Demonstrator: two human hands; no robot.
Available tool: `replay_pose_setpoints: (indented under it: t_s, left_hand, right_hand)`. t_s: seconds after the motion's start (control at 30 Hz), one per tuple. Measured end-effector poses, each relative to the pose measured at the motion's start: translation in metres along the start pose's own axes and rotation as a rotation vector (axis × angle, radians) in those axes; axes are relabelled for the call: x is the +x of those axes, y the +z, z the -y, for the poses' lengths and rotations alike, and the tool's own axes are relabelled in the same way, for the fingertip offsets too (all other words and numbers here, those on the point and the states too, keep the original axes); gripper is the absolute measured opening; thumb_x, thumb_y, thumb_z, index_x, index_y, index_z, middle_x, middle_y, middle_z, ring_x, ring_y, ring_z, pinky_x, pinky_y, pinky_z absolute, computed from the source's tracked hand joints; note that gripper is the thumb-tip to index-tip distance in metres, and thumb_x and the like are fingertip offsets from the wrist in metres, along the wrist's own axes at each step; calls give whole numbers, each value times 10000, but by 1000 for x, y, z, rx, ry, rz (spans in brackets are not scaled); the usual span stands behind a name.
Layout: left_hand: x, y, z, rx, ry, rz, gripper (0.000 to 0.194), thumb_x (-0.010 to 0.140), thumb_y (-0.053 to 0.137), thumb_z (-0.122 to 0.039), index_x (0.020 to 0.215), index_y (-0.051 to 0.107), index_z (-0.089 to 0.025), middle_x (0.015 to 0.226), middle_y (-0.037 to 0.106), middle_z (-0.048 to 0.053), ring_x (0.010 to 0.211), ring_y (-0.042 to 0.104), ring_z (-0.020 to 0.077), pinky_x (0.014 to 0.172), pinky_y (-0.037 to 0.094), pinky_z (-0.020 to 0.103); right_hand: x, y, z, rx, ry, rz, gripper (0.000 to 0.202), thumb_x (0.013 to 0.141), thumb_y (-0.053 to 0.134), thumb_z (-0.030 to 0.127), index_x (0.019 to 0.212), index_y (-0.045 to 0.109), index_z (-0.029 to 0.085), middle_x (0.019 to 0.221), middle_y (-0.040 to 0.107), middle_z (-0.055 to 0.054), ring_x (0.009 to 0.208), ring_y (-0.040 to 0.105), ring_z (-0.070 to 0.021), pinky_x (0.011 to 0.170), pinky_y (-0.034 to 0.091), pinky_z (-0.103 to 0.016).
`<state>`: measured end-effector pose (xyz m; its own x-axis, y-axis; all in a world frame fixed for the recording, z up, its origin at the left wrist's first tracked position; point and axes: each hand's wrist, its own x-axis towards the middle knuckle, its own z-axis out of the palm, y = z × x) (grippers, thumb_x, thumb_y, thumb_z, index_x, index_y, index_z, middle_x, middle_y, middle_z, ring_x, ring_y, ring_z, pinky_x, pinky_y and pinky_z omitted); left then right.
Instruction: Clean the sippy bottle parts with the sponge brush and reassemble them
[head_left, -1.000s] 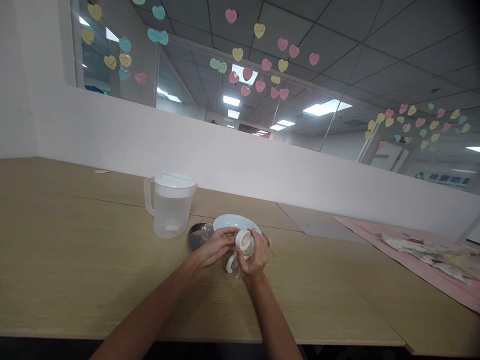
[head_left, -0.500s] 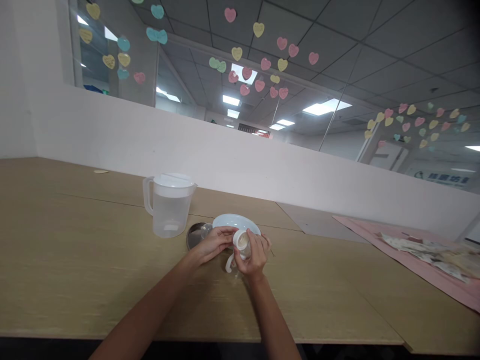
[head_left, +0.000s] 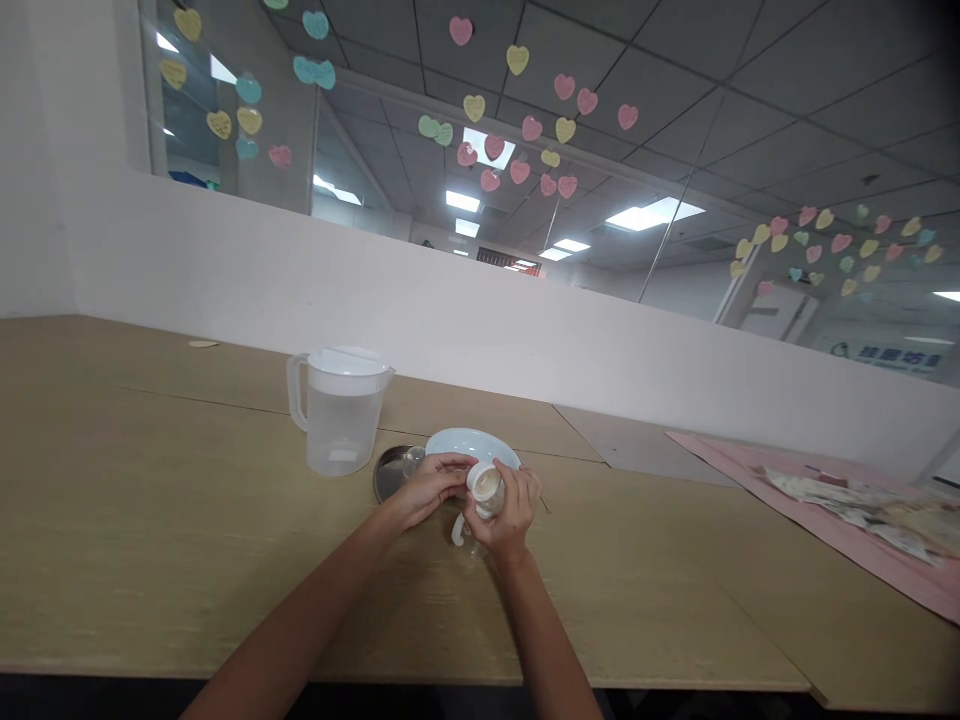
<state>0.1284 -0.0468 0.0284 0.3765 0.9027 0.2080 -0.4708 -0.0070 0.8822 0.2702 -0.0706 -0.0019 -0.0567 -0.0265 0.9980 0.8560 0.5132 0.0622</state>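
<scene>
Both hands have sunk slightly toward the worktop (head_left: 187, 520). Just below frame centre, right hand (head_left: 504, 515) fingers wrap the handled baby bottle (head_left: 480, 495); left hand (head_left: 426, 487) fingers pinch its white cap. Best twisted with the bottle steady.

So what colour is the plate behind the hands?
The plate is pale blue, seen in the head view.
</scene>
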Motion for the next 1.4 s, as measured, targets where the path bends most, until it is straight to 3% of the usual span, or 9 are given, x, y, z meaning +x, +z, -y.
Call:
replay_pose_setpoints:
  t_s: [0.27, 0.7, 1.0, 1.4]
  left_hand:
    - [6, -4, 6, 11, 26, -40, 334, 513, 861, -218, 796, 714, -121, 830, 718, 83, 748, 638, 161, 647, 481, 234]
    - [0, 7, 0, -4, 54, -82, 248, 551, 796, -191, 749, 655, -137, 708, 642, 8, 672, 593, 114, 610, 443, 198]
    - [2, 10, 3, 16, 62, -153, 219, 610, 777, -209, 777, 658, -134, 713, 650, 18, 666, 611, 129, 597, 456, 208]
    - [-1, 2, 0, -65, -42, 66, 315, 622, 837, -238, 883, 698, -129, 846, 674, 62, 766, 629, 149, 694, 518, 253]
  right_hand:
    - [2, 3, 1, -1, 7, -39, 484, 793, 645, 427, 1146, 491, 133, 868, 594, -93, 847, 537, -224, 854, 459, -464]
    - [-5, 9, 1, -14, 27, -72, 470, 842, 605, 412, 1201, 471, 139, 955, 570, -124, 991, 546, -268, 839, 492, -475]
    - [-7, 12, 3, -12, 29, -95, 433, 828, 637, 379, 1168, 483, 160, 949, 552, -110, 1048, 538, -282, 823, 511, -477]
    - [1, 1, -6, -48, 58, -8, 492, 840, 586, 427, 1225, 487, 137, 875, 616, -94, 807, 589, -225, 879, 463, -482]
